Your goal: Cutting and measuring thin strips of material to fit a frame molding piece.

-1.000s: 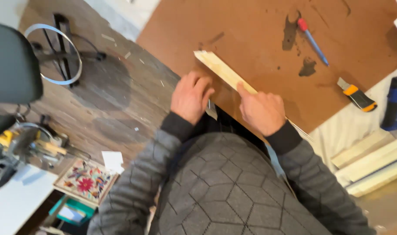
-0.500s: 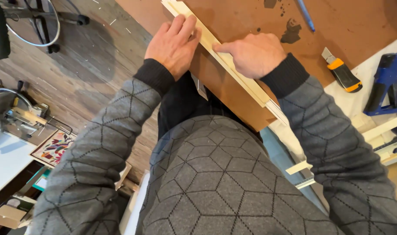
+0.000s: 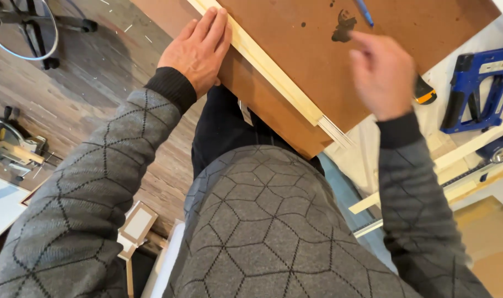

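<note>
Since half a second ago our right hand [image 3: 385, 77] has lifted off the strip [image 3: 273, 72], blurred, seemingly open, toward the knife [image 3: 425, 94] at three o'clock. Our left hand [image 3: 199, 49] lies flat, pinning the strip along the board [image 3: 373, 33] edge on the worktop [image 3: 461, 33].

The person wears a grey knitted sweater patterned with thin dark hexagon lines, its darker ribbed cuffs ending at bare left hand [image 3: 199, 52] and right hand [image 3: 385, 77].
</note>
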